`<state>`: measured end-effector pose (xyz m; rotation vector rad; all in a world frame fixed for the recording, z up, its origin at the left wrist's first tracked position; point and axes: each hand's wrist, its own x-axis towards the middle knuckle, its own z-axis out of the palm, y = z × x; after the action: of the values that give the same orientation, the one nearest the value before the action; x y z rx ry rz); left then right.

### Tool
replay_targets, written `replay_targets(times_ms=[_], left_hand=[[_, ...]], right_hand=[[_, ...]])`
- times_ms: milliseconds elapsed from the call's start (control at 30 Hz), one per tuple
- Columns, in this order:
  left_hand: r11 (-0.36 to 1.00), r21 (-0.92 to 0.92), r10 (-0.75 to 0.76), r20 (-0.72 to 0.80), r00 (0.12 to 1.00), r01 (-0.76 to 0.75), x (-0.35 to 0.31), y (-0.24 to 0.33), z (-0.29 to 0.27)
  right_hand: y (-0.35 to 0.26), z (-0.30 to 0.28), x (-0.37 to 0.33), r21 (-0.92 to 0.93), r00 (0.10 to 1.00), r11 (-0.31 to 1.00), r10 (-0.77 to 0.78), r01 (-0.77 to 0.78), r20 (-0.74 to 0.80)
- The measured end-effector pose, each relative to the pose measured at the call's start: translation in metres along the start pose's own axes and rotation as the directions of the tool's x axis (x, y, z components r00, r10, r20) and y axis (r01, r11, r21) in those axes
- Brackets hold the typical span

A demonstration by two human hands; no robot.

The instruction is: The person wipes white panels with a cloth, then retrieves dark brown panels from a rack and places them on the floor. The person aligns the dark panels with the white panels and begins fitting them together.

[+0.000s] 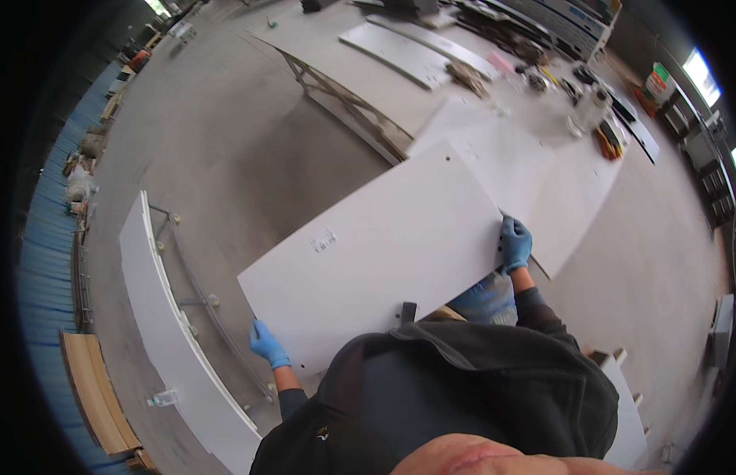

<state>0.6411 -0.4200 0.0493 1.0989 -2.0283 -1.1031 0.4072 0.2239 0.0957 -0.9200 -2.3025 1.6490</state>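
Observation:
A large white rectangular panel (384, 245) is held up in front of my body, tilted, with a small printed label (324, 240) on its upper face. Small dark holes show near its edges. My left hand (268, 343), in a blue glove, grips the panel's left end near the lower corner. At the opposite end, my right hand (515, 244), also blue-gloved, is closed on the edge, its fingertips partly hidden. A short dark piece (408, 312) stands at the panel's near edge; whether it is attached cannot be made out.
Ahead stands a long worktable (578, 190) with narrower white boards (400, 51), a clear bottle (589, 111), and orange-and-black gloves (608, 141). To the left, white panels (158, 293) lie on a wheeled metal frame (195, 277), with a plastic bottle (163, 398) on them.

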Motion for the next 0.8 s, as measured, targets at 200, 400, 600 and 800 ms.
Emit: replay_targets(times_ms=[200, 400, 600, 800], left_hand=[[0.972, -0.231, 0.017, -0.124, 0.992, -0.045, 0.12, 0.078, 0.103], [0.98, -0.2, -0.012, -0.01, 1.0, 0.009, 0.229, 0.122, 0.212], [0.977, -0.205, -0.023, 0.149, 0.989, 0.054, 0.361, 0.153, 0.352], [0.969, -0.243, 0.109, 0.317, 0.942, -0.03, 0.472, 0.238, 0.508]], right_hand=[[-0.102, 0.115, 0.096, -0.101, 0.998, 0.993, -0.068, 0.068, 0.009], [-0.169, 0.194, 0.184, -0.218, 0.994, 0.97, -0.112, 0.112, 0.013], [-0.2, 0.262, 0.25, -0.182, 0.997, 0.983, 0.011, -0.025, -0.074], [-0.236, 0.308, 0.323, -0.223, 0.977, 0.967, 0.084, -0.127, -0.196]])
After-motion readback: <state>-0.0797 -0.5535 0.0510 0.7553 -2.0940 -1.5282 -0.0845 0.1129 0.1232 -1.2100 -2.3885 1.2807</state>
